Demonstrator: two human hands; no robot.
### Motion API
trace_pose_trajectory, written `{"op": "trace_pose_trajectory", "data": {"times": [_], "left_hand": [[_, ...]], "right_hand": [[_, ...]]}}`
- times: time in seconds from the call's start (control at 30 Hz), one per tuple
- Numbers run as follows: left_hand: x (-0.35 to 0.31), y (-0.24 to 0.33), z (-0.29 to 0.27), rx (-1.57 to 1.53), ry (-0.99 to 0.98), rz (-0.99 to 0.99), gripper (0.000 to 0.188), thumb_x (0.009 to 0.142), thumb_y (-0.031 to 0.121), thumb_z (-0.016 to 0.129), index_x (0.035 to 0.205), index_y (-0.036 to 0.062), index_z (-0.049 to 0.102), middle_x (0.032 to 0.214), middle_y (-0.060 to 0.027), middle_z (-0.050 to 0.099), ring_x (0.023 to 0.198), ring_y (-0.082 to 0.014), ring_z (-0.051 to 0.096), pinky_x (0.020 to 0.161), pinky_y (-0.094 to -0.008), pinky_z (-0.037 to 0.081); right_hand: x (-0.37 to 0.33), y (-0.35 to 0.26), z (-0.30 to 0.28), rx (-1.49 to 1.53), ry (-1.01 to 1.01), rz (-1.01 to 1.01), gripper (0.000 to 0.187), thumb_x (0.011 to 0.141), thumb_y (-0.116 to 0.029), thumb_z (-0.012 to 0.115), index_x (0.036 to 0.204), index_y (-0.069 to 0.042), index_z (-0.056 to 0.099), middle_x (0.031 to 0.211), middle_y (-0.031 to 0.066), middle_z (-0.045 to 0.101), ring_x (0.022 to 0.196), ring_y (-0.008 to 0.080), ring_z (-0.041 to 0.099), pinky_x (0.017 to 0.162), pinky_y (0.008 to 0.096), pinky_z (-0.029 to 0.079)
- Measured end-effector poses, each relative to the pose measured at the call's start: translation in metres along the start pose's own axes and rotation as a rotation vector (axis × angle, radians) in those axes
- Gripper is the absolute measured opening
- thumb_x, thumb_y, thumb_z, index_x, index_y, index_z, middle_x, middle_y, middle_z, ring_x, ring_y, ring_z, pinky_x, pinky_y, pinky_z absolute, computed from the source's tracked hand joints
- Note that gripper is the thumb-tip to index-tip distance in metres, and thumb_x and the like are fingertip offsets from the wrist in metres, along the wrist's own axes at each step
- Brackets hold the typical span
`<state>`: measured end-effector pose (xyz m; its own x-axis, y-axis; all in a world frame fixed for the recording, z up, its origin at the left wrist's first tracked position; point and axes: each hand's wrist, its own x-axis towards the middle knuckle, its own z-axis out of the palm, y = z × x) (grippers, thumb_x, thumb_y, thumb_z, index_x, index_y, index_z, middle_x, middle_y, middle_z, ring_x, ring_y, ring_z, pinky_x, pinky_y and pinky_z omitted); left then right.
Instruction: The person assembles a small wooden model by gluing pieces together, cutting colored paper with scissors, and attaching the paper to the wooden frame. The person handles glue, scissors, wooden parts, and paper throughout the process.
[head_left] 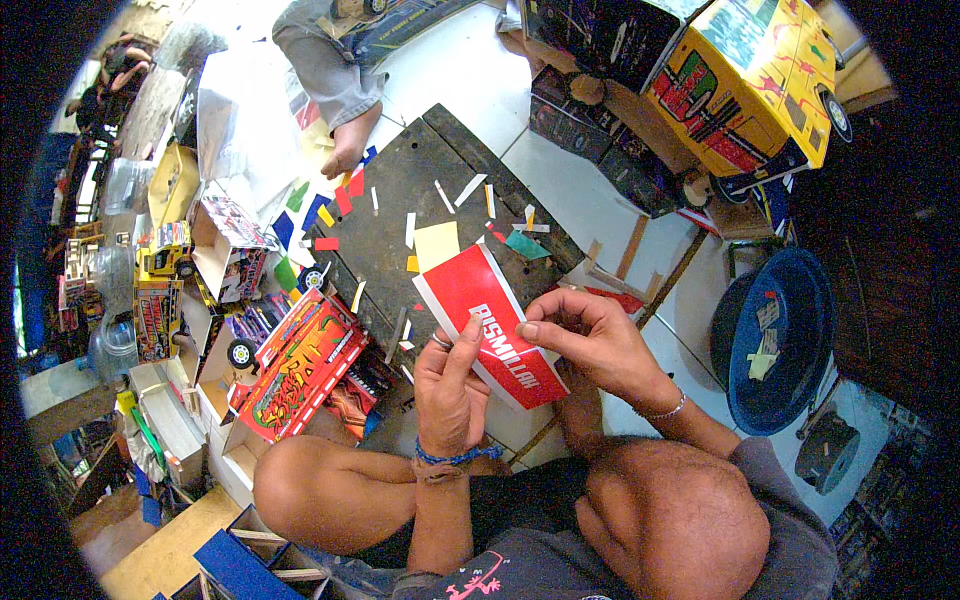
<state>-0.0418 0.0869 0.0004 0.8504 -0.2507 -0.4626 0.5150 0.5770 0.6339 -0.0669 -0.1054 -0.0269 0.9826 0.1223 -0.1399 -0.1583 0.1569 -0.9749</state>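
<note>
A red sticker sheet (465, 287) with white lettering and a pale border is held up over my lap. My left hand (452, 388) grips its lower left side, thumb on the front and fingers behind. At its right edge, my right hand (595, 340) pinches with thumb and forefinger; whether a small bit is between the fingertips is hidden. A pale yellow paper piece (437, 245) shows at the sheet's top end. Beneath lies a dark wooden board (390, 190) strewn with small paper scraps in white, red, yellow and green.
Left of my knee lies a red toy truck body (310, 365) with wheels, near more painted toy trucks and boxes. A yellow toy truck (745, 80) stands at the far right. Below it is a blue basin (780, 340) holding scraps. Another person's bare foot (352, 140) rests beside the board.
</note>
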Motion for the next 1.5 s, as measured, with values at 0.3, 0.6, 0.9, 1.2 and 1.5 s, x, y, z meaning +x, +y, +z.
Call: {"op": "trace_pose_trajectory", "data": {"times": [0.3, 0.6, 0.9, 1.2, 1.5], "left_hand": [[0.001, 0.001, 0.003, 0.016, 0.029, -0.016, 0.022, 0.099, 0.008, 0.062, 0.12, -0.0002, 0.064, 0.116, -0.011, 0.071, 0.102, -0.0184, 0.069, 0.092, -0.0352, 0.056], [0.003, -0.002, 0.002, 0.122, 0.06, 0.019, 0.019, 0.099, 0.008, 0.064, 0.116, -0.0003, 0.066, 0.113, -0.0103, 0.071, 0.097, -0.0158, 0.069, 0.087, -0.0307, 0.056], [0.003, -0.002, 0.003, 0.13, 0.041, 0.031, 0.021, 0.1, 0.009, 0.063, 0.118, 0.0, 0.064, 0.114, -0.0111, 0.071, 0.101, -0.0172, 0.069, 0.09, -0.033, 0.055], [0.003, -0.003, -0.001, 0.157, 0.041, 0.017, 0.026, 0.101, 0.01, 0.061, 0.125, -0.0004, 0.06, 0.12, -0.0137, 0.068, 0.106, -0.0193, 0.068, 0.094, -0.0354, 0.054], [0.004, -0.003, -0.002, 0.217, 0.034, -0.012, 0.034, 0.103, 0.013, 0.057, 0.134, -0.002, 0.053, 0.13, -0.0191, 0.063, 0.116, -0.0255, 0.065, 0.101, -0.0395, 0.053]], "right_hand": [[0.001, -0.002, 0.001, -0.019, 0.009, -0.014, 0.023, 0.098, -0.024, 0.069, 0.11, -0.005, 0.071, 0.099, 0.0027, 0.072, 0.09, 0.0123, 0.067, 0.08, 0.0283, 0.055], [-0.001, -0.002, 0.0, -0.071, 0.015, -0.02, 0.023, 0.099, -0.025, 0.068, 0.11, -0.005, 0.072, 0.099, 0.0034, 0.072, 0.089, 0.0135, 0.068, 0.079, 0.0293, 0.056], [-0.001, 0.002, 0.0, -0.075, 0.016, -0.054, 0.023, 0.099, -0.023, 0.067, 0.111, -0.004, 0.072, 0.099, 0.0044, 0.072, 0.091, 0.014, 0.068, 0.08, 0.0297, 0.055], [0.0, 0.003, 0.0, -0.078, 0.011, -0.06, 0.023, 0.099, -0.022, 0.067, 0.111, -0.003, 0.072, 0.098, 0.0045, 0.072, 0.089, 0.0134, 0.067, 0.079, 0.029, 0.054], [0.001, 0.008, -0.001, -0.075, 0.009, -0.092, 0.023, 0.099, -0.022, 0.067, 0.111, -0.003, 0.072, 0.098, 0.004, 0.072, 0.089, 0.0131, 0.067, 0.079, 0.0288, 0.054]]}}
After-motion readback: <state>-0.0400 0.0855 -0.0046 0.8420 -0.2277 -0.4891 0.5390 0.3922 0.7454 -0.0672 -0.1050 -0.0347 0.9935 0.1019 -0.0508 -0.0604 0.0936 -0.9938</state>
